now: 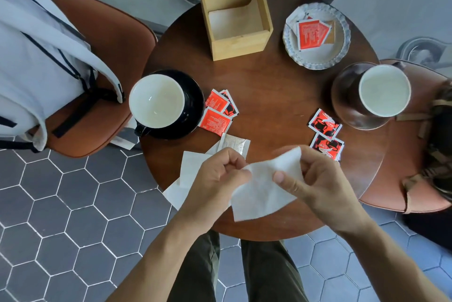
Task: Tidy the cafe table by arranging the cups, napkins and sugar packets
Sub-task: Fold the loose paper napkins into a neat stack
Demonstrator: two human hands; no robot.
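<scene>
While over the near table edge, hands: left hand (215, 177) and right hand (318, 179) each pinch a white napkin (264, 189) between them.
Middle: red sugar packets (216, 115) beside the black cup (156, 101).
Far: wooden holder (237, 40), plate (318, 57).

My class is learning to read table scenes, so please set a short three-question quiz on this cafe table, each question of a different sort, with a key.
1. True or false: both hands hold the same white napkin.
2. Where do sugar packets already lie gathered? A) in the wooden box B) on the pale plate C) inside the cup on the black saucer
3. Fill in: the loose packets near the right hand lie on the ____.

Key:
1. True; the left hand and right hand each pinch an edge.
2. B.
3. Table.
</scene>
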